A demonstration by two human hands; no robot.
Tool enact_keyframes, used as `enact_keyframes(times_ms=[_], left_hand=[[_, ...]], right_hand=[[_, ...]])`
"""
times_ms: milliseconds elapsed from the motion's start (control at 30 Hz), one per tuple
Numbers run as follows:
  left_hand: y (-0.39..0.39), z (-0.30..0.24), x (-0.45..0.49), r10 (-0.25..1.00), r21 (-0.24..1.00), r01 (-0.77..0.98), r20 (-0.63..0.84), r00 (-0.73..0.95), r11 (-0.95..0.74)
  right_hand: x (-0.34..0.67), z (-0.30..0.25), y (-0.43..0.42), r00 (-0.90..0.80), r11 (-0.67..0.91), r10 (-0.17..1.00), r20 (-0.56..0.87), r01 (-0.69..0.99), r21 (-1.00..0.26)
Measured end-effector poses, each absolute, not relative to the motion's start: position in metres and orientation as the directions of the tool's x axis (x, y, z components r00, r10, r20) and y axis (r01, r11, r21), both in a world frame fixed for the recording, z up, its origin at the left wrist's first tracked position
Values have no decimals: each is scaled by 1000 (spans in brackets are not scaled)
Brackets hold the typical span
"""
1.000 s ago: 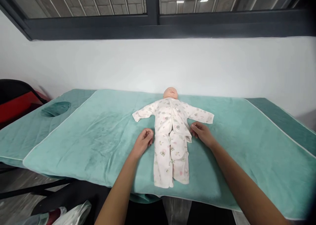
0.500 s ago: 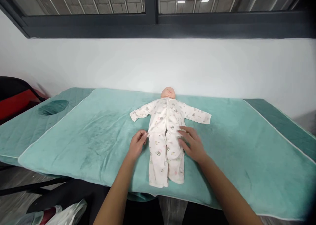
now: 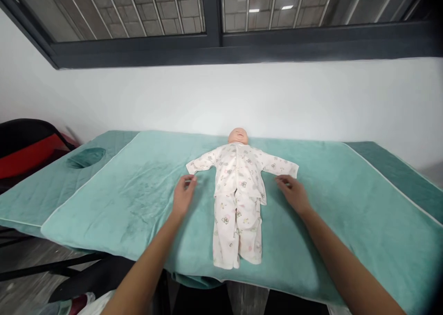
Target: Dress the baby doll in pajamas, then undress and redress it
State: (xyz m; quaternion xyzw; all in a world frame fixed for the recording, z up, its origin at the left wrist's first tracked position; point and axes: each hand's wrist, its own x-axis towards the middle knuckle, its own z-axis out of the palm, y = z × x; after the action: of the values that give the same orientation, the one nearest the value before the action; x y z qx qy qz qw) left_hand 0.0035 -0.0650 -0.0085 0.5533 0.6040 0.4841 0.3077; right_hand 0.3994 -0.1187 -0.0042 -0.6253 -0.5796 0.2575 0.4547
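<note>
Since half a second ago, both hands have left the doll's waist and moved outward and up: the left hand (image 3: 184, 194) now sits just below one sleeve cuff, and the right hand (image 3: 293, 193) has come off the hip to lie just under the opposite sleeve. The left fingers are curled, with the thumb close by; the right fingers are loosely bent. Whether either hand pinches the sleeve fabric or only lies against its edge, I cannot tell.

Between them, the baby doll (image 3: 238, 136) lies on its back, head toward the wall (image 3: 207, 98), sleeves out to both sides. It wears a white printed top (image 3: 226, 172), whose hem overlaps the waist of matching trousers (image 3: 224, 232); the trouser legs point toward the person.

Beneath is a massage table (image 3: 138, 222) under a green plush cover, with a round face hole (image 3: 86, 158) at the left end. A black-and-red chair (image 3: 31, 156) stands beyond that end. At the lower left lies a crumpled white bag-like item (image 3: 98, 304); its contents cannot be made out. A dark-framed window (image 3: 212, 40) with bars runs above.
</note>
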Motion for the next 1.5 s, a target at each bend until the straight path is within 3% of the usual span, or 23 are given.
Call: enact_keyframes(times_ms=[100,167,233,300,433,567,767,867,967,1167,1333,1400,1500], left_hand=[[-26,-4,-21,958,775,626,108,-265,86],[-6,-3,-26,969,677,725,78,-235,122],[8,-5,-24,975,602,791,91,-205,110],[16,-9,-19,971,560,823,127,-202,98],[22,-19,-18,938,566,823,256,-235,52],[23,-25,-23,861,573,818,386,-331,57],[20,-26,-14,836,462,872,404,-371,163],[17,-24,-8,833,425,874,375,-407,236],[14,-21,-4,831,391,880,366,-418,270],[10,-16,3,843,360,896,368,-392,260],[10,-14,3,852,382,890,351,-388,248],[9,-14,1,851,402,882,347,-395,245],[8,-14,0,853,421,878,349,-388,228]], right_hand=[[447,-13,-95,463,-111,850,249,621,-776],[467,-20,-82,524,-266,829,198,679,-685],[476,-25,-71,502,-322,853,145,724,-610],[480,-29,-58,448,-279,881,150,749,-601],[491,-32,-29,456,-156,854,251,684,-713],[501,-34,-4,563,-183,772,295,641,-745],[494,-28,-3,594,-191,699,398,692,-697],[477,-20,-21,529,-81,688,497,737,-672],[442,-16,-45,361,83,776,517,754,-652],[353,-15,-109,-128,316,944,305,618,-720],[322,-14,-179,-54,225,973,223,428,-876],[313,-21,-212,-111,247,969,222,343,-906],[294,-36,-255,-148,301,954,262,476,-826]])
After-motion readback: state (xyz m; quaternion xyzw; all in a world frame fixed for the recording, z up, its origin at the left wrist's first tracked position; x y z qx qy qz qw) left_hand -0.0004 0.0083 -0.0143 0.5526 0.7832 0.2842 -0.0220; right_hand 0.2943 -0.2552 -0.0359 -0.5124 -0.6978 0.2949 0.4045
